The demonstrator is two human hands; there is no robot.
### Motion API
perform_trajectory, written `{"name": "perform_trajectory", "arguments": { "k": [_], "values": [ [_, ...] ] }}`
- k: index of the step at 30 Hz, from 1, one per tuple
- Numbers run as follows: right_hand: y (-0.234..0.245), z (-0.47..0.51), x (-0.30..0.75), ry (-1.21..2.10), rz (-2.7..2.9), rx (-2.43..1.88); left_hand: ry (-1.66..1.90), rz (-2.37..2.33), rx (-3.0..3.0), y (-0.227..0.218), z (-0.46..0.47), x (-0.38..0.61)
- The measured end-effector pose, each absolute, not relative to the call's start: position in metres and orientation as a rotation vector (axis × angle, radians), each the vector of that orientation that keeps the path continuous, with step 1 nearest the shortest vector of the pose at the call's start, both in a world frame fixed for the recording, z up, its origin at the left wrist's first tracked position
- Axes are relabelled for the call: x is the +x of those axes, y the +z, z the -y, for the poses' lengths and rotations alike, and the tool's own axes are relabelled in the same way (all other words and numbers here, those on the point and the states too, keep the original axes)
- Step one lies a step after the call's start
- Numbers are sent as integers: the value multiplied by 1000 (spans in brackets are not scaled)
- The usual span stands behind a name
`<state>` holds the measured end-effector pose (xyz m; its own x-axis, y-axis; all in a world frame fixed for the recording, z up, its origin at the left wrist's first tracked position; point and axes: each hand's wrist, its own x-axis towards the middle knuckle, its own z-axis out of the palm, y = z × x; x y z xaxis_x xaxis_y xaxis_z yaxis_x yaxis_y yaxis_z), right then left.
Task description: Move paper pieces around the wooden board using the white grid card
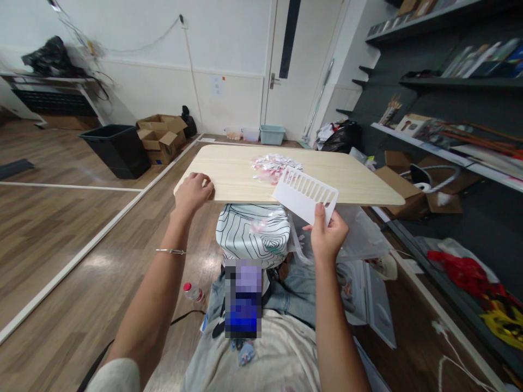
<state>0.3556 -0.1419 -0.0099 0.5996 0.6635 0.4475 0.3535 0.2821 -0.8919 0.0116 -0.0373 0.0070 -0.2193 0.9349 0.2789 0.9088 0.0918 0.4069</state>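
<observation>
Comb-edged scraper (305, 195) in right hand (327, 235) points teeth up-left toward table (229, 169).
</observation>
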Motion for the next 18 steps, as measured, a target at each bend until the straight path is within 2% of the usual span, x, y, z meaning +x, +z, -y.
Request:
{"name": "perform_trajectory", "arguments": {
  "k": [6, 18],
  "values": [
    [-10, 142, 355, 291, 949, -1279, 578, -2264, 1998, 8, 11, 4],
    [-7, 144, 357, 282, 938, -1265, 562, -2272, 2048, 2, 10, 14]
  ]
}}
